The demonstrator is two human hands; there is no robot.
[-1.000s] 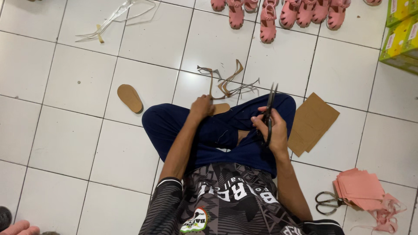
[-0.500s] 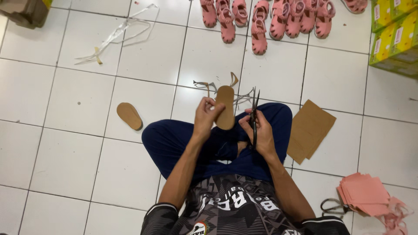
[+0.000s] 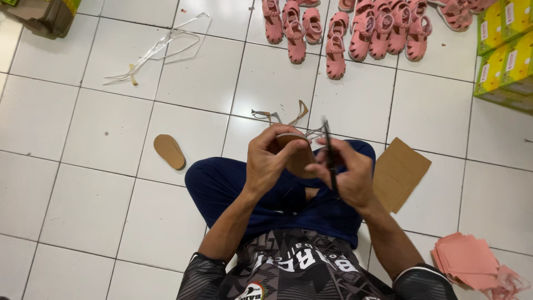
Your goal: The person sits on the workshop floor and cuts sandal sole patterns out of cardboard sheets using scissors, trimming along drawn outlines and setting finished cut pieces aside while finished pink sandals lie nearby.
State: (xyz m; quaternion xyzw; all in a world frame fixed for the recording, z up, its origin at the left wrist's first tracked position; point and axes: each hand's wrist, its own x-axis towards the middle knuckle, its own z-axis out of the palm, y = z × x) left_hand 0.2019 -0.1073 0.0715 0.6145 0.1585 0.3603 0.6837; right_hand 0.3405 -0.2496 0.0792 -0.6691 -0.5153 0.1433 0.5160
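Observation:
I sit cross-legged on a white tiled floor. My left hand (image 3: 272, 158) grips a tan shoe-sole cutout (image 3: 300, 158), held up over my lap. My right hand (image 3: 347, 175) holds dark scissors (image 3: 329, 155) pointing up, their blades close to the right edge of the cutout. Whether the blades touch the cutout is hard to tell. Both hands are close together above my blue trousers.
Another tan sole cutout (image 3: 169, 151) lies on the floor at left. Cardboard trimmings (image 3: 277, 116) lie ahead, a brown cardboard sheet (image 3: 400, 172) at right, pink sheets (image 3: 469, 258) lower right. Pink sandals (image 3: 344, 33) line the top; yellow-green boxes (image 3: 505, 44) stand far right. Clear plastic strips (image 3: 161, 47) lie upper left.
Both hands have risen from my lap with the sole cutout and scissors and come close together. The view has shifted, showing more of the sandals.

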